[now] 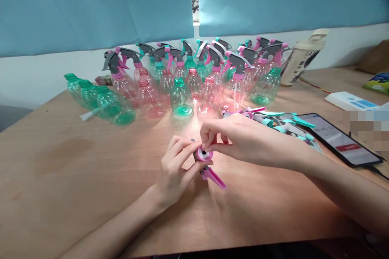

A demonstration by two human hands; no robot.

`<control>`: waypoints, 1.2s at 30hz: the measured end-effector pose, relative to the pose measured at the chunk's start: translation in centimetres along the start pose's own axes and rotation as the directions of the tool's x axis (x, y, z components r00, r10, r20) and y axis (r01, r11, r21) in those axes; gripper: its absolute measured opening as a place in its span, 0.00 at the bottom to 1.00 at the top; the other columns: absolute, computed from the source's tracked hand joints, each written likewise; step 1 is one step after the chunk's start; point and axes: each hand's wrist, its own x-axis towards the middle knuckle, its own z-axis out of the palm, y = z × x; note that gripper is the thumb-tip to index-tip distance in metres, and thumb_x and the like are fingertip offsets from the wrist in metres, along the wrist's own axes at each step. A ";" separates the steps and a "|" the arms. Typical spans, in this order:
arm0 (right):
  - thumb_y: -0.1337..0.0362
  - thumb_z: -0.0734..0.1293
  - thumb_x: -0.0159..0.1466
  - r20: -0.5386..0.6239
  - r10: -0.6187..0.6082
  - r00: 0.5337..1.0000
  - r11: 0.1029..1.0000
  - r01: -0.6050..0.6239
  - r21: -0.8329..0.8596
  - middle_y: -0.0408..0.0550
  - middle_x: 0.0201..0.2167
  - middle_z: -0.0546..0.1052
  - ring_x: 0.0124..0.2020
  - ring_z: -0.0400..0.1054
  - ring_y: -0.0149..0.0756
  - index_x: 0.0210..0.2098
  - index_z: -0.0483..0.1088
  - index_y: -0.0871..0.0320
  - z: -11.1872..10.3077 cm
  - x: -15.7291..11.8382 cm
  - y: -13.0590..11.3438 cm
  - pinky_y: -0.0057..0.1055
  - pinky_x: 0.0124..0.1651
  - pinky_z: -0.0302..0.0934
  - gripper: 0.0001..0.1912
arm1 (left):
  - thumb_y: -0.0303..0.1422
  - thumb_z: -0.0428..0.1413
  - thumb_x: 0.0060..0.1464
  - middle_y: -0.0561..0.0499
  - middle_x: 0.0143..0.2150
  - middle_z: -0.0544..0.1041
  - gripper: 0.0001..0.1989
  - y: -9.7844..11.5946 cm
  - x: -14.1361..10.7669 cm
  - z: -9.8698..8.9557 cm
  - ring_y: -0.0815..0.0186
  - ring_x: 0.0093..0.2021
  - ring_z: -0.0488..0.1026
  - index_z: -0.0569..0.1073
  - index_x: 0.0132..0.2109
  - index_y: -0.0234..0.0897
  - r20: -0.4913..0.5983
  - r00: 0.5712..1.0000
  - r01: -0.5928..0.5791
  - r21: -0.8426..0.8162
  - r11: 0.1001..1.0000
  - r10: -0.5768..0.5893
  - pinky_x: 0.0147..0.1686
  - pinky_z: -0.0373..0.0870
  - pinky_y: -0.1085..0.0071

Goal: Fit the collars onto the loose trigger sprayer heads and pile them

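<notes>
A grey and pink spray head (212, 176) is held above the wooden table, its round pink collar turned up toward the camera. The fingers and thumb of my left hand (176, 168) grip it around the collar. My right hand (229, 135) is closed in a pinch at the collar's upper edge, beside the dark hole in its centre; what the fingertips hold, if anything, is too small to tell. Behind my right hand lies a pile of loose spray heads (269, 121) in pink, teal and grey.
Several clear pink and green bottles (182, 101) stand behind my hands, many with spray heads on. Green bottles (111, 107) lean at the left. To the right are a phone (343, 139) with a cable, a white box (349, 101) and a cream tumbler (300, 60).
</notes>
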 end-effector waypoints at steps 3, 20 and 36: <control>0.78 0.63 0.58 0.010 0.007 1.000 0.997 -0.008 0.082 0.38 0.29 0.74 0.28 0.65 0.23 0.32 0.64 0.58 0.0 0.2 0.4 0.20 0.30 0.55 0.09 | 0.28 0.62 0.52 0.49 0.35 0.73 0.12 -0.2 -0.1 0.1 0.63 0.36 0.65 0.72 0.45 0.36 -0.005 1.000 0.016 -0.005 1.000 -0.016 0.35 0.66 0.67; 0.76 0.64 0.57 -0.036 -0.031 0.999 0.999 0.030 -0.030 0.37 0.26 0.66 0.26 0.59 0.25 0.30 0.60 0.58 0.5 0.4 0.6 0.22 0.27 0.49 0.09 | 0.29 0.61 0.53 0.49 0.34 0.72 0.10 -0.5 0.0 0.1 0.63 0.36 0.65 0.73 0.43 0.35 0.068 0.996 0.060 -0.047 0.997 -0.056 0.35 0.66 0.67; 0.73 0.64 0.61 0.018 -0.055 0.998 0.998 0.056 -0.036 0.40 0.28 0.68 0.30 0.61 0.27 0.31 0.61 0.59 0.7 0.3 0.4 0.23 0.30 0.52 0.06 | 0.29 0.61 0.53 0.49 0.35 0.73 0.07 -0.3 0.1 0.0 0.63 0.36 0.66 0.73 0.40 0.36 0.066 0.996 0.064 -0.001 0.998 -0.064 0.36 0.67 0.67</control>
